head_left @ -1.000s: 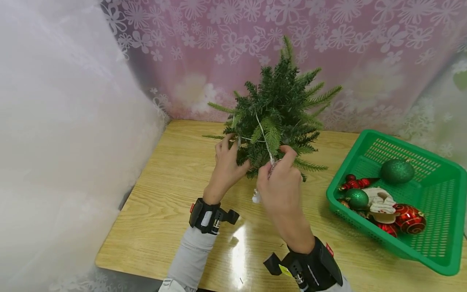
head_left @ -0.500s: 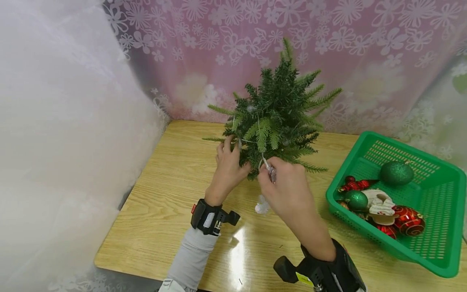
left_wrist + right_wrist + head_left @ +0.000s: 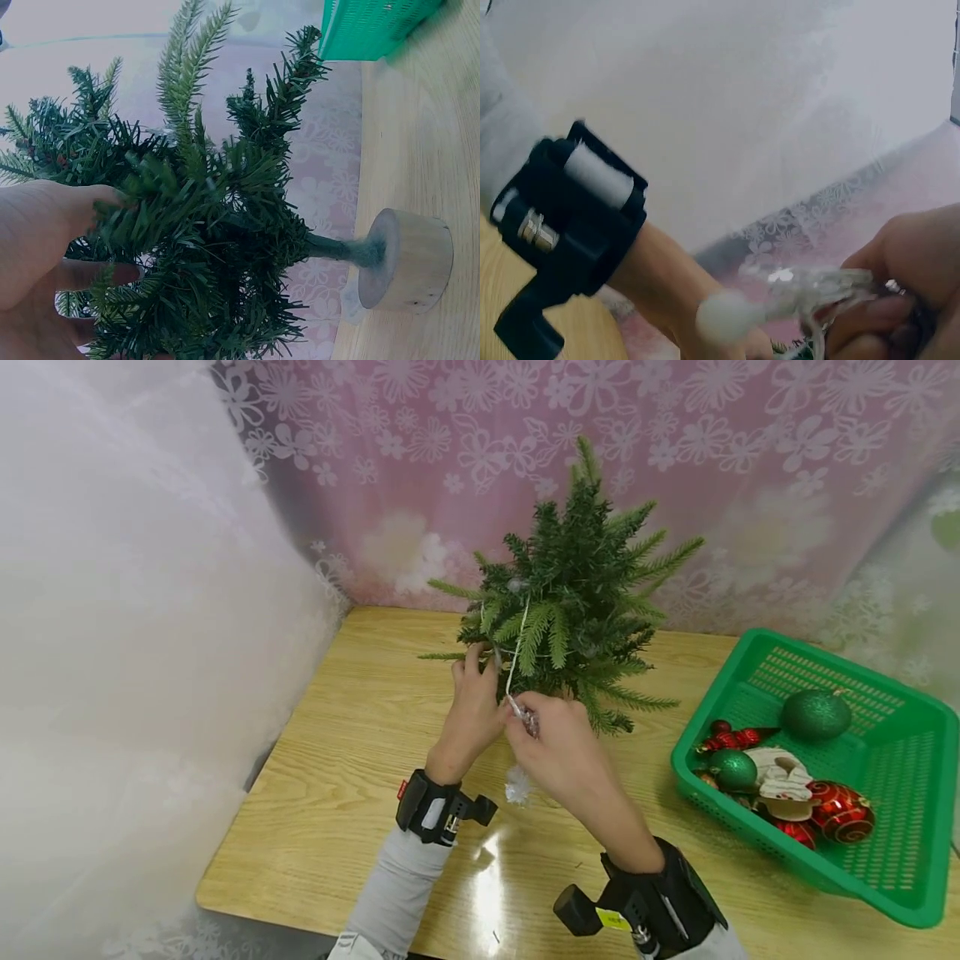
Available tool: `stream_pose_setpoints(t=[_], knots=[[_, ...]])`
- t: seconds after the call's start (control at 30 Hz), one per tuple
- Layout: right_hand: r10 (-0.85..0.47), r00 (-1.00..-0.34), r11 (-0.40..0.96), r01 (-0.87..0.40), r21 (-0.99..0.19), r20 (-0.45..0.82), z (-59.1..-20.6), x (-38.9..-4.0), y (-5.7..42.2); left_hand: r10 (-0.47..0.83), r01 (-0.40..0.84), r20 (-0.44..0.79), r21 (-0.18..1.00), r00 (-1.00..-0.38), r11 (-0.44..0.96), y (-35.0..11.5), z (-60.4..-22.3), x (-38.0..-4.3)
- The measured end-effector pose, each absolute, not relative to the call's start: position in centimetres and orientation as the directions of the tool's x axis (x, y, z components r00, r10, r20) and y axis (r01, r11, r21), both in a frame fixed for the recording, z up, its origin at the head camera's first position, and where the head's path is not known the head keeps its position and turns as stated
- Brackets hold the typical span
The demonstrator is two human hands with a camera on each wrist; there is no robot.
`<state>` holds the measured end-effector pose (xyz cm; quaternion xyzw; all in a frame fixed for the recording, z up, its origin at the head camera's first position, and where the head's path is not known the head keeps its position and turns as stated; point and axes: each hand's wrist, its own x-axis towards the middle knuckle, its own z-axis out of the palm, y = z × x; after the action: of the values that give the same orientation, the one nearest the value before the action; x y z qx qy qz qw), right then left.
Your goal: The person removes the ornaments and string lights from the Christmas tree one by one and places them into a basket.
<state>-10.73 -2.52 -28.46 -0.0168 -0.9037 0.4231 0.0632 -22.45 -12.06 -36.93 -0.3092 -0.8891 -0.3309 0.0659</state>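
A small artificial Christmas tree stands on the table, its round wooden base plain in the left wrist view. My left hand grips lower branches on its left side, thumb and fingers around the greenery. Just right of it, my right hand pinches a clear bundle of string lights. From that bundle a pale wire runs up onto the tree, and a whitish clump hangs below. One round frosted bulb sticks out near the right fingers; the rest of the bundle is partly hidden.
A green plastic basket stands at the right, holding a large green ball, a red patterned ball and other ornaments. A pink floral curtain hangs behind the table; white sheeting is on the left.
My right hand has come down and then left with the light bundle, close to my left hand. The wire now slants down-left. My left hand has barely shifted on the branches.
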Motion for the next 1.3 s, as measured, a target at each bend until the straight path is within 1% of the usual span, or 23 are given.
stream_pose_setpoints(t=[0.03, 0.17, 0.23, 0.33, 0.37, 0.4, 0.47, 0.5, 0.57, 0.63, 0.7, 0.73, 0.8, 0.83, 0.9, 0.97, 1.1, 1.2, 1.3], knots=[[0.073, -0.991, 0.598, -0.047, -0.800, 0.112, -28.4, -10.8, -2.6, 0.518, 0.610, 0.331, 0.526, -0.789, 0.593, -12.1, -37.0, -22.4], [0.058, -0.982, 0.349, -0.149, -0.925, 0.180, -27.0, -11.1, -2.7, 0.561, 0.663, 0.355, 0.432, -0.748, 0.611, -12.0, -37.0, -22.2], [0.068, -0.974, 0.259, -0.193, -0.946, 0.217, -26.0, -11.4, -2.4, 0.567, 0.644, 0.309, 0.432, -0.764, 0.631, -11.9, -36.9, -21.8], [0.093, -0.962, 0.207, -0.233, -0.950, 0.256, -24.7, -12.0, -1.4, 0.557, 0.582, 0.210, 0.467, -0.804, 0.665, -11.6, -36.6, -21.1], [0.100, -0.960, 0.209, -0.237, -0.949, 0.262, -24.2, -12.1, -1.0, 0.546, 0.551, 0.172, 0.495, -0.820, 0.672, -11.5, -36.5, -20.7], [0.105, -0.958, 0.217, -0.238, -0.947, 0.265, -23.8, -12.3, -0.6, 0.544, 0.538, 0.148, 0.496, -0.826, 0.682, -11.3, -36.4, -20.4], [0.095, -0.959, 0.231, -0.240, -0.943, 0.267, -23.1, -12.5, 0.0, 0.546, 0.538, 0.131, 0.462, -0.827, 0.705, -10.9, -36.3, -19.8], [0.087, -0.959, 0.243, -0.242, -0.939, 0.269, -22.7, -12.6, 0.2, 0.547, 0.545, 0.129, 0.425, -0.827, 0.723, -10.7, -36.2, -19.4], [0.064, -0.960, 0.269, -0.247, -0.931, 0.273, -22.1, -12.8, 0.6, 0.549, 0.566, 0.157, 0.359, -0.821, 0.742, -10.3, -35.9, -18.7], [0.052, -0.960, 0.294, -0.247, -0.923, 0.274, -21.5, -13.1, 0.8, 0.523, 0.555, 0.187, 0.333, -0.831, 0.763, -9.8, -35.6, -18.0], [0.053, -0.960, 0.325, -0.243, -0.914, 0.275, -21.0, -13.4, 0.9, 0.517, 0.566, 0.231, 0.291, -0.824, 0.772, -9.2, -35.3, -17.2], [0.055, -0.961, 0.346, -0.235, -0.908, 0.270, -20.8, -13.6, 1.0, 0.518, 0.568, 0.235, 0.291, -0.822, 0.769, -8.9, -35.1, -16.9], [0.054, -0.967, 0.403, -0.208, -0.891, 0.250, -20.3, -14.2, 1.0, 0.518, 0.559, 0.211, 0.255, -0.829, 0.789, -8.1, -34.7, -16.3], [0.047, -0.970, 0.430, -0.196, -0.881, 0.239, -20.1, -14.6, 1.0, 0.534, 0.570, 0.202, 0.225, -0.821, 0.790, -7.7, -34.5, -16.1], [0.028, -0.977, 0.487, -0.173, -0.856, 0.213, -19.7, -15.3, 0.9, 0.556, 0.574, 0.143, 0.204, -0.819, 0.793, -7.0, -34.1, -15.8], [0.005, -0.983, 0.516, -0.153, -0.843, 0.181, -19.4, -15.7, 0.7, 0.565, 0.560, 0.068, 0.271, -0.823, 0.783, -6.5, -33.8, -15.7], [-0.030, -0.989, 0.510, -0.138, -0.849, 0.143, -19.2, -15.7, 0.6, 0.575, 0.471, -0.070, 0.497, -0.815, 0.729, -6.0, -33.7, -15.8], [-0.054, -0.988, 0.490, -0.155, -0.858, 0.148, -19.1, -15.3, 0.8, 0.589, 0.403, -0.111, 0.628, -0.800, 0.665, -5.6, -34.0, -16.1], [-0.067, -0.982, 0.472, -0.188, -0.861, 0.178, -19.0, -15.0, 1.0, 0.604, 0.323, -0.135, 0.742, -0.786, 0.587, -5.3, -34.5, -16.5]])
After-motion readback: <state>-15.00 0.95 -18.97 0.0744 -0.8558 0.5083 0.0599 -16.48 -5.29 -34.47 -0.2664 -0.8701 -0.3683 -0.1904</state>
